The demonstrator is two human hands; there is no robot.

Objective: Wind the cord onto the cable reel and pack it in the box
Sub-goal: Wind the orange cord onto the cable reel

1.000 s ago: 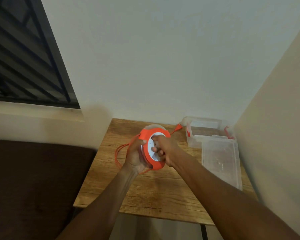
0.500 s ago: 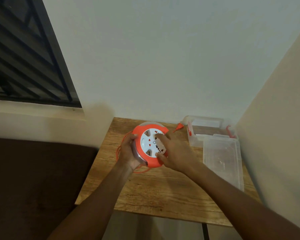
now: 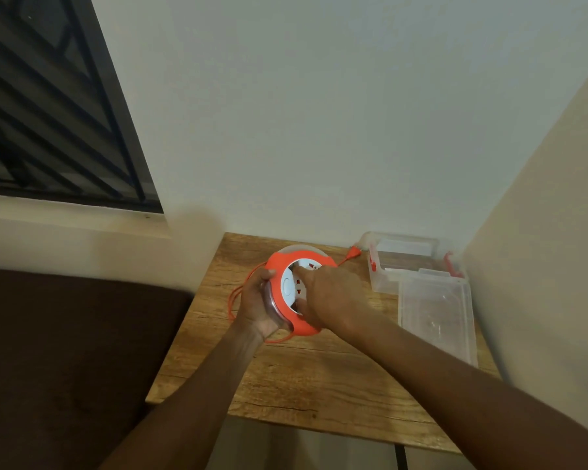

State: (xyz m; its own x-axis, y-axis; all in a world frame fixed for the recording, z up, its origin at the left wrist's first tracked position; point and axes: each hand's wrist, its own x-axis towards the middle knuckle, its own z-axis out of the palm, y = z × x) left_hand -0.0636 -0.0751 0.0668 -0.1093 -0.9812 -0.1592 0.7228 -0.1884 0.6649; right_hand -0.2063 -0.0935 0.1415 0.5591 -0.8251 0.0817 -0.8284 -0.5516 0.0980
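An orange cable reel [image 3: 279, 266] with a white socket face is held above the wooden table [image 3: 302, 378]. My left hand [image 3: 257, 305] grips its left rim and clear back. My right hand [image 3: 331, 298] lies over the white face, fingers pressed into it. Loose orange cord [image 3: 234, 301] loops out to the left and under the reel. The orange plug [image 3: 353, 253] rests on the table near the wall. A clear plastic box [image 3: 381, 283] with red latches stands open at the back right.
The box's clear lid [image 3: 437, 320] lies on the table in front of the box. A wall runs close along the table's right side. A dark brown surface [image 3: 65, 361] sits left of the table. A barred window [image 3: 48, 106] is at the upper left.
My right hand shifted from gripping the reel's centre to lying across its white face. The reel turned and tilted, and the loose cord loop on the left changed shape.
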